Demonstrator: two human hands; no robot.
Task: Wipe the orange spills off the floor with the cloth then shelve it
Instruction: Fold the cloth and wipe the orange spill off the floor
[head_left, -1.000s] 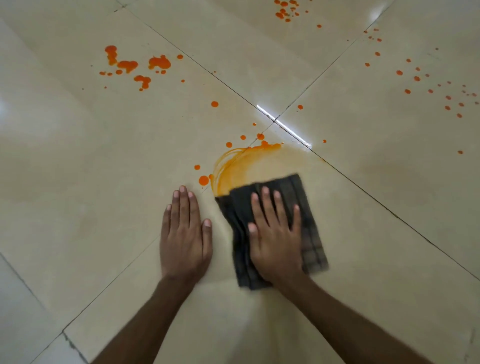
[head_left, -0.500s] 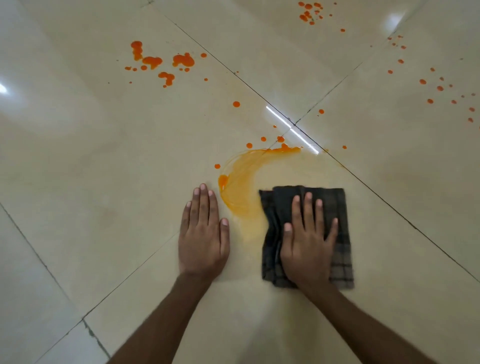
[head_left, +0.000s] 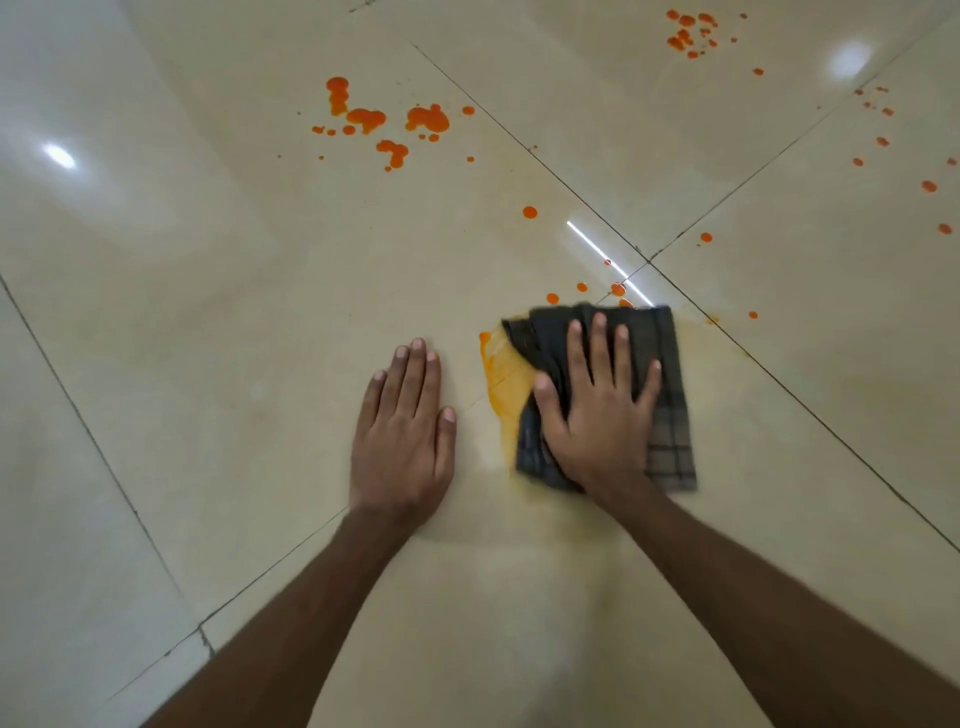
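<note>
The right hand (head_left: 597, 410), flat on the cloth (head_left: 660, 364), has pushed it forward over the orange smear (head_left: 501, 379); left hand (head_left: 405, 441) open on the floor (head_left: 208, 312); far splatters (head_left: 384, 122) remain.

The floor (head_left: 208, 312) lies open on all sides of the hands; only flat orange spills (head_left: 395, 124) are ahead, nothing standing.

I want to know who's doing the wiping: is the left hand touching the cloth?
Apart. In the head view the left hand lies flat on bare floor, with a strip of tile between it and the cloth.
</note>
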